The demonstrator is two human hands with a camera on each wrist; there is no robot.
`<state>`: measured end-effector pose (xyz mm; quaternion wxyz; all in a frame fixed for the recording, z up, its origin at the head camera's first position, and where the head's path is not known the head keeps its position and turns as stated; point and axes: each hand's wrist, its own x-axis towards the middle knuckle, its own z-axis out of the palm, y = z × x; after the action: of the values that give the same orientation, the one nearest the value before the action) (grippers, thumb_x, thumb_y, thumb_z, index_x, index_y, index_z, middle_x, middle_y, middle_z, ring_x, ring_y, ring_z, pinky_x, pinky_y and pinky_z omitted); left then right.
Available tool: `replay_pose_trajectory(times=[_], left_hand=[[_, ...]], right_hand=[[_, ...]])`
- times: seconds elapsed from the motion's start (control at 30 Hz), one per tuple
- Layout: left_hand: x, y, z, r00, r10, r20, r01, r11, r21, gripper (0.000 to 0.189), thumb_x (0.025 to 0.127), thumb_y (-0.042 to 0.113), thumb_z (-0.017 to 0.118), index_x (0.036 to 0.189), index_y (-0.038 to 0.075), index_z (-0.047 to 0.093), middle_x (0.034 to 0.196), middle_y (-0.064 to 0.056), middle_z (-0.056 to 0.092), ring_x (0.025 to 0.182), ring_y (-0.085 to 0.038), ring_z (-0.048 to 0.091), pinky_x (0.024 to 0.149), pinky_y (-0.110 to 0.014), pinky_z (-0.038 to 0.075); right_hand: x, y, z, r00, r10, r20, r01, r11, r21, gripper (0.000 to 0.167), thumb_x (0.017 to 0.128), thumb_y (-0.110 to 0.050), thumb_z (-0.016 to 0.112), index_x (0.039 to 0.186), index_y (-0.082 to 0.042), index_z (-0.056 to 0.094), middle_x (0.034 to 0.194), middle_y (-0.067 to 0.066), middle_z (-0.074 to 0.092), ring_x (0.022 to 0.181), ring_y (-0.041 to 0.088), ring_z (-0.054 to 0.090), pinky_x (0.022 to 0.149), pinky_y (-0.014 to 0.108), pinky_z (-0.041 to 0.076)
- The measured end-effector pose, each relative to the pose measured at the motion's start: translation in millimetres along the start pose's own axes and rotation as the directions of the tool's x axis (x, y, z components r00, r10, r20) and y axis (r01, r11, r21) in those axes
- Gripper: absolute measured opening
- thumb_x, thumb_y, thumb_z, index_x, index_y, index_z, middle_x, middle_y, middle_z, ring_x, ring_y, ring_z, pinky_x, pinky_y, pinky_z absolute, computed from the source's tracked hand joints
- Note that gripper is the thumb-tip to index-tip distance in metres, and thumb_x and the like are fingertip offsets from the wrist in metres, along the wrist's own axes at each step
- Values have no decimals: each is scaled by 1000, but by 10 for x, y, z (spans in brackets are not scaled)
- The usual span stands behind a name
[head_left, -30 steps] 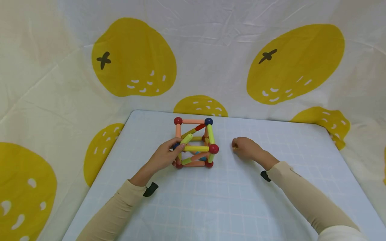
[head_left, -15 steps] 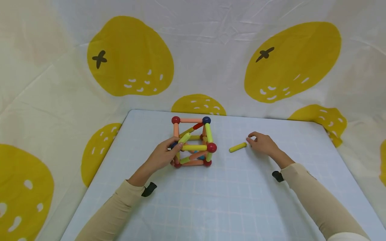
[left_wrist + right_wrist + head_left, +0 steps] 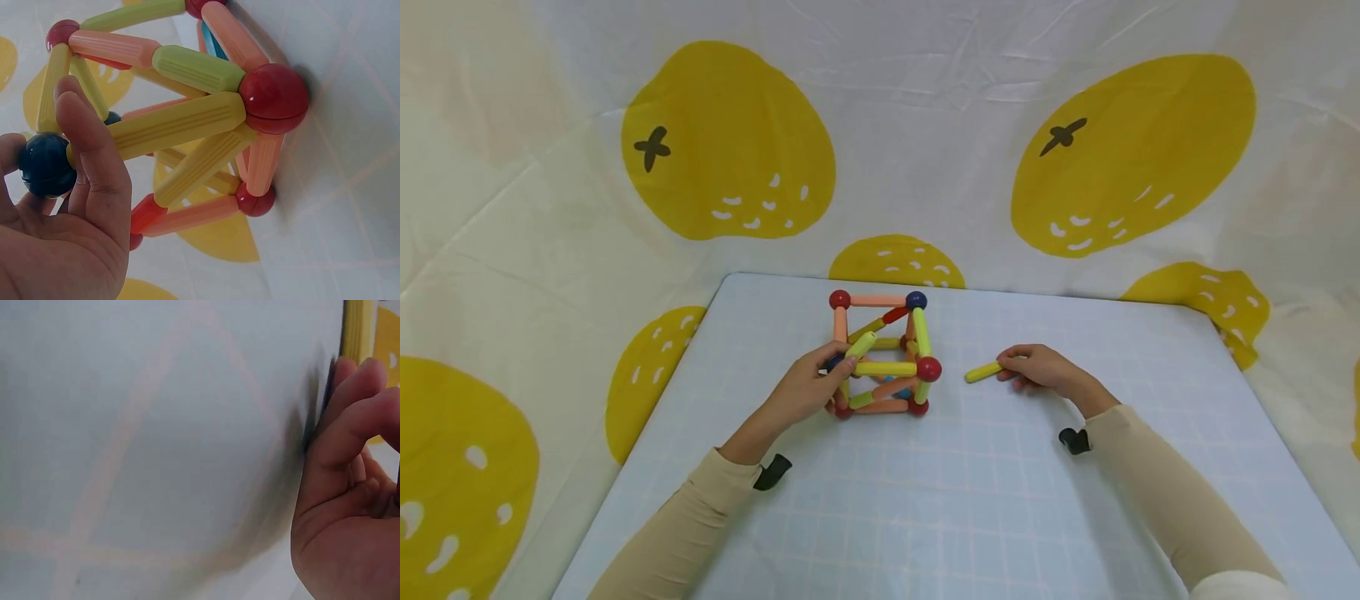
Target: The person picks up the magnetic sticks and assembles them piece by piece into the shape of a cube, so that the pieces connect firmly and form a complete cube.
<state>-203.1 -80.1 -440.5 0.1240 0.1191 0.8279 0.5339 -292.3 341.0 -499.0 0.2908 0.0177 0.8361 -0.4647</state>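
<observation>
On the table stands a cube-like frame of magnetic sticks and balls, with red balls [image 3: 928, 369] and a dark blue ball [image 3: 916, 300] among its corners. My left hand [image 3: 805, 387] grips its near upper left corner, the fingers round another dark blue ball [image 3: 47, 165]. A lime stick [image 3: 862, 343] juts up past the thumb there. Slanting sticks cross some sides of the frame. To the right, my right hand [image 3: 1037, 368] pinches the right end of a yellow magnetic stick [image 3: 981, 372], low over the table. The right wrist view shows part of that yellow stick [image 3: 354, 331] beyond the fingertips.
The pale table [image 3: 925, 508] has a faint grid pattern. Behind it hangs a white cloth [image 3: 917, 150] printed with large yellow fruit shapes. A blue piece [image 3: 897, 387] shows inside the frame, low down.
My right hand first uncovered the yellow stick by drawing back right, then came back and took its right end between the fingers. My left hand has kept its grip on the frame.
</observation>
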Motion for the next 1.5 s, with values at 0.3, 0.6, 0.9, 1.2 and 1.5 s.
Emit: replay_pose_trajectory(times=[0.3,0.6,0.9,1.2,1.5], left_hand=[[-36,15,-2,1000,-11,2,11,1000,19,36,106,39,54,131,13,58,99,-26,60,66,-28,67,60,-32,57],[-30,34,-15,1000,0,-19,1,1000,23,31,106,39,54,127,17,60,97,-24,62,65,-25,66,59,-32,57],[-12,20,0,1000,13,-24,-12,999,38,29,105,42,55,123,20,62,95,-27,63,64,-23,66,59,-43,58],[-17,74,34,998,1,-61,6,994,106,23,105,41,56,118,23,61,87,-21,65,62,-24,63,53,-32,51],[-35,214,87,992,-38,-120,69,962,265,41,104,43,57,139,22,49,73,-5,64,54,-18,55,51,-29,43]], right_hand=[[-223,-590,-122,988,-153,-27,156,976,152,49,107,-33,54,145,-3,46,101,-4,75,77,4,58,66,15,48],[-549,-1620,180,921,-390,-14,388,919,-63,36,105,-23,59,135,-3,55,100,10,73,83,16,69,81,28,61],[-553,-1954,503,880,-471,59,475,876,-82,28,105,-14,58,130,-1,59,97,16,72,78,17,69,78,32,62],[-559,-2020,513,861,-500,94,504,813,-291,28,102,-14,63,129,-6,59,100,16,74,83,27,71,76,29,62],[-349,-2116,562,784,-595,178,495,425,-758,24,96,-20,72,120,-15,74,102,5,70,84,21,58,74,33,53]])
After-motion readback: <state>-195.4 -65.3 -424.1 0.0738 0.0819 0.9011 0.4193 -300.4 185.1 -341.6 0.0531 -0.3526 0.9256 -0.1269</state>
